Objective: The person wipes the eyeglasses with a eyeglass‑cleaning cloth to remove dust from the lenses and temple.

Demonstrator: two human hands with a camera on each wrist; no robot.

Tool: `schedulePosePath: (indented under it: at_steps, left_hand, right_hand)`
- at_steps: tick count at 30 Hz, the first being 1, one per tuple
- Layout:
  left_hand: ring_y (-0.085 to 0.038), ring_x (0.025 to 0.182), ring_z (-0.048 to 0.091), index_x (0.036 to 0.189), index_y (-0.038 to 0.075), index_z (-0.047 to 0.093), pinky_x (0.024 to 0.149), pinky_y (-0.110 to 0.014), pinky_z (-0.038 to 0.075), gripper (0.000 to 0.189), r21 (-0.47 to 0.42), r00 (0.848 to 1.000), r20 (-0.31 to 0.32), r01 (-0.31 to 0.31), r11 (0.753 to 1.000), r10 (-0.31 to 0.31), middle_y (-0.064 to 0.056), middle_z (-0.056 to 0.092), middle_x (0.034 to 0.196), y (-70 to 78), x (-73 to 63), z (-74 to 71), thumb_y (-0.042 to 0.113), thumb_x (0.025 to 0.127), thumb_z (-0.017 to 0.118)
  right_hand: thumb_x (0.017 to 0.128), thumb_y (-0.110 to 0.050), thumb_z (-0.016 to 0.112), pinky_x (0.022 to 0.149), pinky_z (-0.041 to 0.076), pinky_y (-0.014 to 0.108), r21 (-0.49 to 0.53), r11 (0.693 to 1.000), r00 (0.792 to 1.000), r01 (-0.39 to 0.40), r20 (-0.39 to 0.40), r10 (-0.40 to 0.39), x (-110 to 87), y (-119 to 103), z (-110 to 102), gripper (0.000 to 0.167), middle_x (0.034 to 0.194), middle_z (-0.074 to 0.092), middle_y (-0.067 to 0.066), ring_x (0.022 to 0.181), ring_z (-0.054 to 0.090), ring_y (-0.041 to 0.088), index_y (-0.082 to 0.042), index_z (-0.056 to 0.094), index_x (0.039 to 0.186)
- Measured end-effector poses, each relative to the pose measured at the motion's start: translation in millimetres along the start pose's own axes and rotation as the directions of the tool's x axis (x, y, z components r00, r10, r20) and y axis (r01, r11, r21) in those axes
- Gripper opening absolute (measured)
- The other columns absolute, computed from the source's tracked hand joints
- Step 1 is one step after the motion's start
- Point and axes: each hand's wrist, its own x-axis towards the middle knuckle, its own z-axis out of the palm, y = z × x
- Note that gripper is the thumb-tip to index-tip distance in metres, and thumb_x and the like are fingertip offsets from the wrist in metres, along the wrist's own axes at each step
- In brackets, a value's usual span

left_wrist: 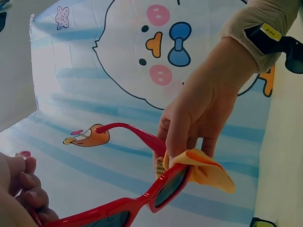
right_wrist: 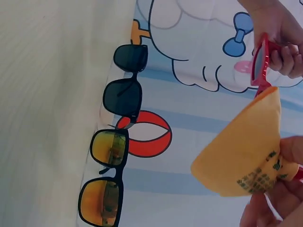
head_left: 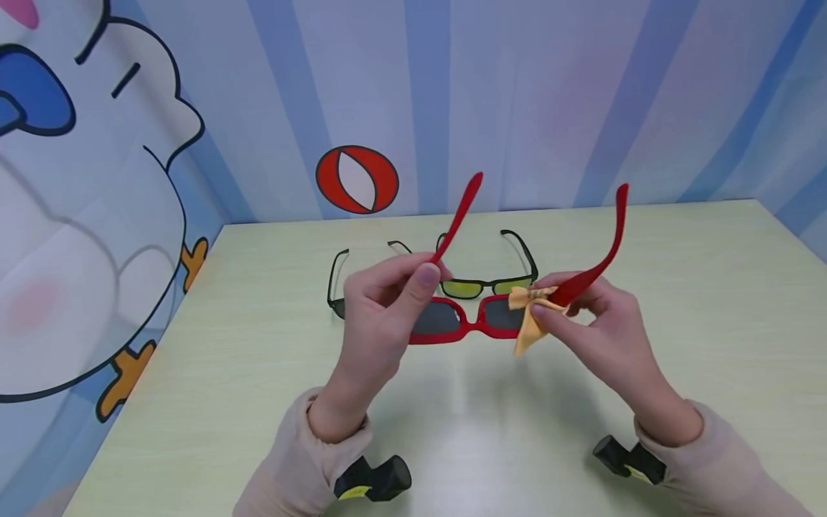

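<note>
Red-framed sunglasses (head_left: 441, 320) with dark lenses are held up above the table, their temples unfolded and pointing up and away. My left hand (head_left: 386, 309) pinches the left temple near its hinge between thumb and fingers. At the other side, my right hand (head_left: 601, 323) pinches a yellow-orange cloth (head_left: 530, 334) around the right hinge area. Part of that cloth hangs loose over the right lens edge, as the left wrist view also shows. In the right wrist view a printed patch shows on the cloth (right_wrist: 241, 151), close to the fingers.
Behind the red pair, black glasses with yellow-green lenses (head_left: 461, 289) stand on the pale table (head_left: 711, 323). Dark-lensed sunglasses (right_wrist: 122, 97) sit beside them, partly hidden by my left hand in the head view. A striped, cartoon-printed backdrop (head_left: 530, 108) rises at the table's back edge.
</note>
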Motion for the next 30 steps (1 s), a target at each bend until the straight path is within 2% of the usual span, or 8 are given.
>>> schedulePosePath:
  at_steps: [4, 7, 9, 12, 19, 24, 30]
  left_hand:
    - [-0.027, 0.073, 0.055, 0.103, -0.013, 0.062, 0.064, -0.027, 0.048, 0.061, -0.002, 0.997, 0.057, 0.049, 0.999, -0.049, -0.022, 0.063, 0.088, 0.5, -2.8, 3.4, 0.045, 0.085, 0.064]
    - [-0.031, 0.077, 0.058, 0.104, -0.011, 0.063, 0.068, -0.030, 0.050, 0.048, -0.001, 0.993, 0.090, 0.083, 0.997, -0.083, -0.022, 0.064, 0.090, 0.5, -4.0, 5.7, 0.034, 0.088, 0.065]
    - [-0.031, 0.077, 0.059, 0.104, -0.010, 0.064, 0.069, -0.032, 0.051, 0.037, 0.005, 0.989, 0.107, 0.104, 0.995, -0.104, -0.020, 0.064, 0.090, 1.1, -4.2, 7.2, 0.024, 0.089, 0.064]
    - [-0.029, 0.077, 0.059, 0.103, -0.009, 0.065, 0.069, -0.032, 0.051, 0.027, 0.011, 0.984, 0.132, 0.122, 0.993, -0.122, -0.019, 0.065, 0.090, 2.0, -4.4, 9.1, 0.014, 0.090, 0.063]
    - [-0.025, 0.078, 0.059, 0.103, -0.007, 0.066, 0.070, -0.031, 0.050, 0.037, 0.007, 0.976, 0.170, 0.138, 0.990, -0.138, -0.019, 0.065, 0.090, 0.1, -5.6, 10.4, 0.027, 0.090, 0.063]
    - [-0.025, 0.078, 0.059, 0.102, -0.007, 0.066, 0.070, -0.031, 0.050, 0.034, 0.002, 0.973, 0.181, 0.143, 0.990, -0.141, -0.017, 0.065, 0.089, -0.7, -5.7, 11.7, 0.025, 0.090, 0.063]
    - [-0.025, 0.080, 0.059, 0.102, -0.007, 0.066, 0.072, -0.034, 0.050, 0.036, -0.001, 0.972, 0.182, 0.152, 0.988, -0.149, -0.019, 0.065, 0.090, -1.0, -6.3, 11.7, 0.027, 0.090, 0.063]
  right_hand:
    - [0.079, -0.009, 0.075, 0.077, 0.040, 0.030, -0.067, 0.998, 0.994, -0.002, -0.107, -0.005, 0.2, 1.1, 1.8, 0.028, 0.097, 0.066, 0.001, 0.089, 0.056, 0.011, -0.005, 0.067, 0.106]
    - [0.079, -0.007, 0.075, 0.079, 0.044, 0.023, -0.059, 0.998, 0.989, 0.017, -0.146, -0.025, 0.6, 2.3, 1.7, 0.027, 0.096, 0.067, 0.001, 0.089, 0.059, 0.008, -0.003, 0.067, 0.105]
    - [0.079, -0.006, 0.074, 0.073, 0.048, 0.018, -0.059, 0.998, 0.986, 0.032, -0.164, -0.042, 0.2, 2.7, 1.1, 0.027, 0.096, 0.068, 0.000, 0.084, 0.062, 0.007, -0.002, 0.067, 0.105]
    - [0.079, -0.004, 0.073, 0.065, 0.051, 0.017, -0.062, 0.997, 0.982, 0.049, -0.179, -0.059, 0.0, 2.3, 0.3, 0.026, 0.097, 0.068, 0.001, 0.079, 0.063, 0.006, -0.001, 0.066, 0.104]
    - [0.079, -0.003, 0.073, 0.060, 0.050, 0.016, -0.100, 0.991, 0.972, 0.092, -0.205, -0.111, 0.5, 0.5, 0.0, 0.024, 0.097, 0.068, 0.009, 0.074, 0.063, 0.003, 0.001, 0.066, 0.101]
    - [0.072, 0.004, 0.077, 0.061, 0.046, 0.011, -0.165, 0.976, 0.947, 0.145, -0.263, -0.186, -0.3, -1.1, 0.5, 0.032, 0.092, 0.065, 0.010, 0.072, 0.057, 0.000, 0.005, 0.060, 0.099]
    - [0.066, 0.011, 0.077, 0.066, 0.044, 0.012, -0.184, 0.958, 0.894, 0.220, -0.356, -0.273, 0.2, -1.3, 2.3, 0.048, 0.097, 0.061, 0.015, 0.075, 0.054, 0.002, 0.011, 0.050, 0.106]
